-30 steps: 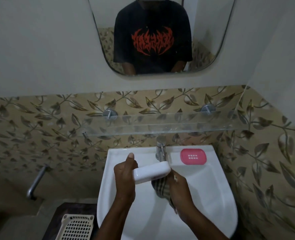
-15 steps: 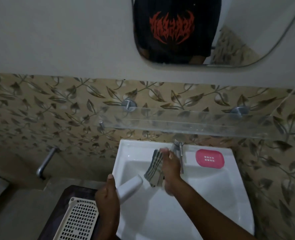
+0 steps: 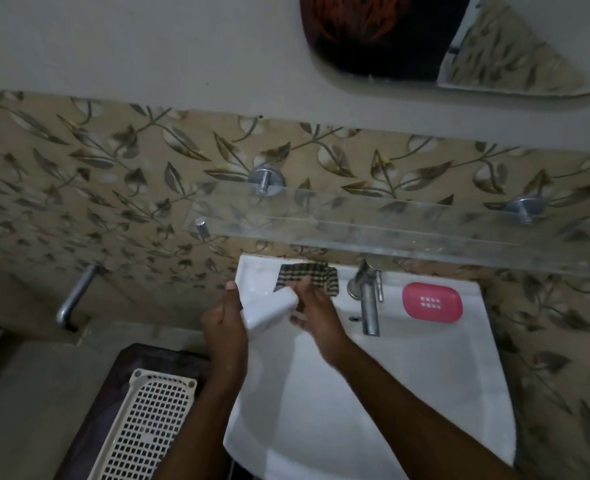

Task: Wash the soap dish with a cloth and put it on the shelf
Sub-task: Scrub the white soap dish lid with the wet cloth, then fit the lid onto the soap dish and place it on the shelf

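Observation:
My left hand [image 3: 226,329] grips the left end of the white soap dish [image 3: 269,310], tilted over the back left corner of the white sink [image 3: 425,375]. At the dish's right end is my right hand [image 3: 316,308], fingers above and thumb below it. The checked cloth [image 3: 309,276] lies spread on the sink's back rim, just beyond my right fingertips. The pink soap dish insert [image 3: 432,301] rests on the rim right of the tap [image 3: 369,299]. The clear glass shelf [image 3: 390,230] runs along the wall above the sink.
A cream perforated basket [image 3: 148,427] sits on a dark surface to the left of the sink. A metal pipe [image 3: 75,296] sticks out of the tiled wall at the left. A mirror [image 3: 459,46] hangs above the shelf.
My right hand has laid the cloth on the sink's back rim and come to the dish. My left hand has raised the dish toward the back left corner. The view has tilted down.

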